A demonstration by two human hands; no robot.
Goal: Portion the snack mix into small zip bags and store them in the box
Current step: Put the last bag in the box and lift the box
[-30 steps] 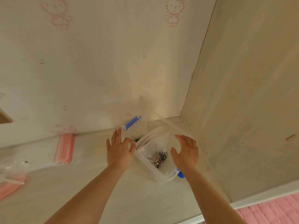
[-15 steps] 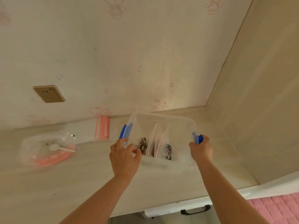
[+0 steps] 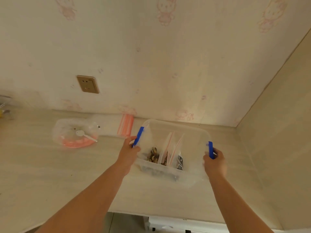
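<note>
The left hand (image 3: 129,149) gripped the left end of the box (image 3: 175,132), its fingers curled at the blue latch (image 3: 138,136) there. The right hand (image 3: 214,163) gripped the opposite end, fingers wrapped round the other blue latch (image 3: 210,150). The box, clear plastic and without a lid, sat between the two hands on the counter (image 3: 50,174); whether it rested fully on the surface or was slightly raised could not be told.

Inside it, between the hands, stood several zip bags (image 3: 171,148) with red-striped tops, leaning upright, each holding dark snack mix at the bottom. The nearest to the left hand showed lighter brown pieces, the one toward the right hand darker ones.

Beyond the left hand, against the wall, lay a stack of empty bags (image 3: 125,126) with red strips, just beside the box's far left corner. Further out to the left of that hand sat a clear tub (image 3: 74,132) with an orange base and a white scoop (image 3: 85,135) lying on it. Above the tub, a socket (image 3: 87,84) was set in the wall.
</note>
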